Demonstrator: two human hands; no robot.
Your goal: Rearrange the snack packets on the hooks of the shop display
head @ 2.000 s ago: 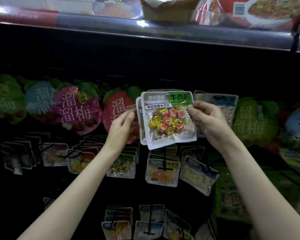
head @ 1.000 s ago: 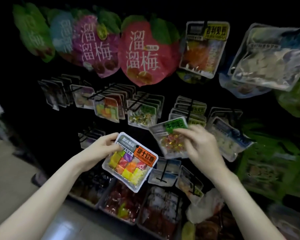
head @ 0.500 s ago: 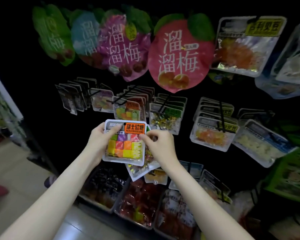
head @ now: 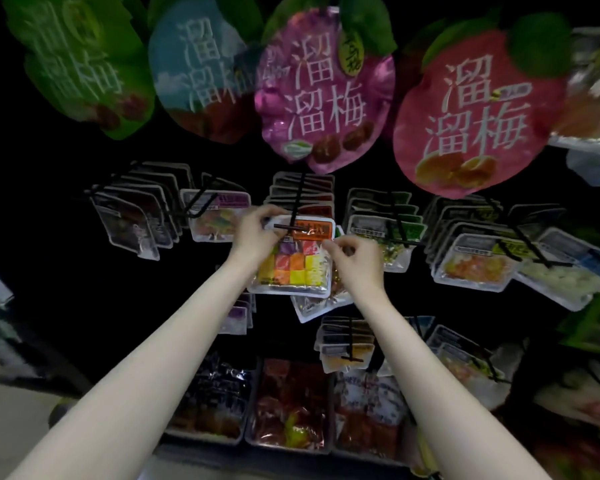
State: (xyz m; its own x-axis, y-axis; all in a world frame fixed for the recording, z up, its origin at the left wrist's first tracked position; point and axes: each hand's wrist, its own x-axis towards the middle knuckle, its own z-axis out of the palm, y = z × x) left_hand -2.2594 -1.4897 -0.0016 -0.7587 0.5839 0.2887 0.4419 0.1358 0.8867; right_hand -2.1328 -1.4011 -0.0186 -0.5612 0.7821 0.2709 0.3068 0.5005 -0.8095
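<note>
My left hand (head: 257,237) pinches the top-left corner of the soft-candy packet (head: 293,268) w/ the orange label, held up at the tip of the black hook (head: 297,202) in the middle row. My right hand (head: 355,263) pinches the packet's right edge & a second packet (head: 312,304) tucked behind it, poking out below.

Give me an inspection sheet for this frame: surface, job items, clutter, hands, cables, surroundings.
Surface: dark display wall, rows of black hooks.
Job's things: orange-label sweet packet held at a hook tip; a second packet hangs behind and below it.
Clutter: plum bags above, hooked packets alongside, trays of snacks below.
Hands: left hand grips the packet's top left; right hand pinches its right edge.
Cables: nothing seen.
Surroundings: pale floor at lower left.
</note>
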